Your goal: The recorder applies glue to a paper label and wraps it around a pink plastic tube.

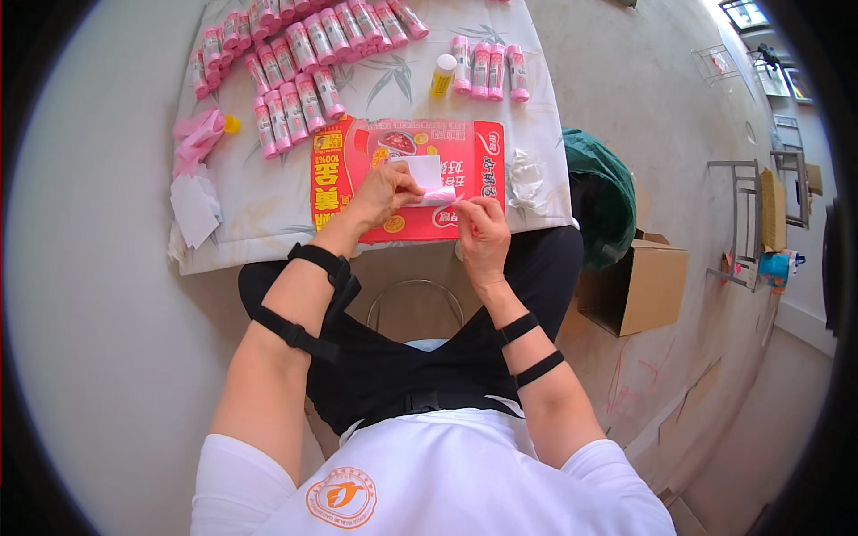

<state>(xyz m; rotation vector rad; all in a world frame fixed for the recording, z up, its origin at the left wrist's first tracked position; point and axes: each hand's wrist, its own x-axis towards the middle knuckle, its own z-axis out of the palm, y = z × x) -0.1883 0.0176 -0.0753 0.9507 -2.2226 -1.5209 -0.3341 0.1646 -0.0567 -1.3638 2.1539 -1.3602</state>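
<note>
Over a red and yellow printed cardboard sheet (pixel 483 183) at the table's near edge, a small pink roll (pixel 437 196) lies between my hands. A white paper slip (pixel 416 168) stands out from its far side. My left hand (pixel 391 194) is closed, with thumb and fingertips pinching the roll's left end beside the slip. My right hand (pixel 483 232) pinches the pink end at the roll's right; its other fingers are curled. Just right of the sheet is a crumpled white wad (pixel 527 181). A yellow bottle with a white cap (pixel 441 77) stands beyond it.
Many wrapped pink rolls (pixel 304 103) cover the far left of the table, with several more (pixel 480 70) at far right. Pink film (pixel 198 138) and white slips (pixel 193 207) lie at the left edge. A green bag (pixel 599 196) and cardboard box (pixel 657 281) stand right of the table.
</note>
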